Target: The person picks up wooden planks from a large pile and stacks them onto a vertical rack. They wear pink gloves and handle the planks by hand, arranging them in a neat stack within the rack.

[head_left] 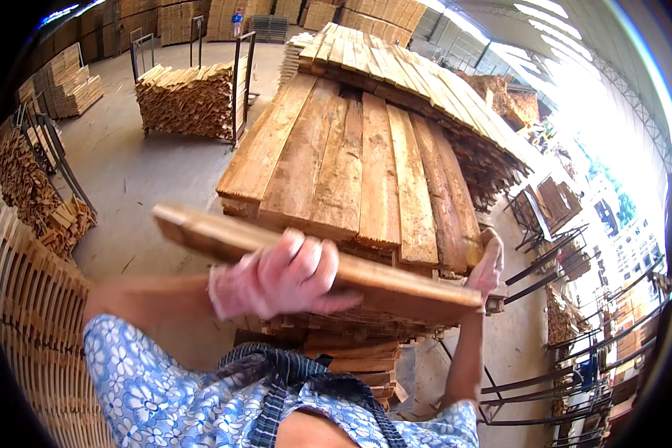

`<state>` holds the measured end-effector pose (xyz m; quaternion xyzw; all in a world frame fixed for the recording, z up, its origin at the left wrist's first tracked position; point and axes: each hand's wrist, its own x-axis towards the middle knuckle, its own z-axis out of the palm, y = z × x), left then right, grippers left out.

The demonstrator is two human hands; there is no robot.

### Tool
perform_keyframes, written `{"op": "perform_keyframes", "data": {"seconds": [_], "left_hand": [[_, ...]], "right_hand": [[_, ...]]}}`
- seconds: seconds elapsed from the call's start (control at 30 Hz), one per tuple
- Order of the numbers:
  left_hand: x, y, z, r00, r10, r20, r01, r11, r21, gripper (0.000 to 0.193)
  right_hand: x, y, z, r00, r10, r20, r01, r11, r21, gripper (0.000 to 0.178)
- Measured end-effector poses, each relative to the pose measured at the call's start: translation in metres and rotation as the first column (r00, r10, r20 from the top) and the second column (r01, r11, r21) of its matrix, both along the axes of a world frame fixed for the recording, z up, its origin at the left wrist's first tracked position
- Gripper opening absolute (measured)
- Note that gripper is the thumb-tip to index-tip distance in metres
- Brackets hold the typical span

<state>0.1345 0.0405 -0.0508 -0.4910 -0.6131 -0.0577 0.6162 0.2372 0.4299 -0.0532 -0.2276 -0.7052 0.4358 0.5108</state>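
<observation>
A thick wooden board (396,290) lies slantwise in front of me, its left end higher and blurred by motion. My left hand (284,276), in a pale pinkish glove, grips the board's upper edge with fingers wrapped over it. Past the board's right end, my right hand (488,263) curls at the near right corner of a stack, closed on its outermost wooden plank (448,201); the fingertips are partly hidden. Side by side on top of this stack lie several rough brown planks (377,164), just beyond the held board.
A taller stack of pale boards (418,67) stands behind. To the left, a metal-posted rack (187,101) holds piled wood on the concrete floor (127,172). Slatted wood (30,306) lines the left side. Dark metal bars (552,388) stick out at the right. More boards (355,358) are piled close below.
</observation>
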Motion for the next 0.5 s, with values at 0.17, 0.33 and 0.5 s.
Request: {"op": "perform_keyframes", "data": {"seconds": [0.17, 0.33, 0.5], "left_hand": [[-0.041, 0.009, 0.011, 0.986, -0.129, -0.106, 0.106, 0.973, -0.204, 0.06], [-0.024, 0.008, 0.029, 0.992, -0.121, 0.044, 0.126, 0.982, -0.143, 0.06], [-0.031, 0.03, 0.089, 0.99, -0.135, -0.034, 0.123, 0.961, -0.248, 0.071]], "right_hand": [[-0.011, 0.022, -0.013, 0.999, 0.016, -0.033, -0.013, 0.997, 0.078, 0.049], [-0.003, 0.019, -0.013, 0.954, 0.291, -0.076, -0.297, 0.951, -0.089, 0.052], [0.032, 0.063, 0.023, 0.808, 0.513, -0.29, -0.588, 0.738, -0.331, 0.063]]}}
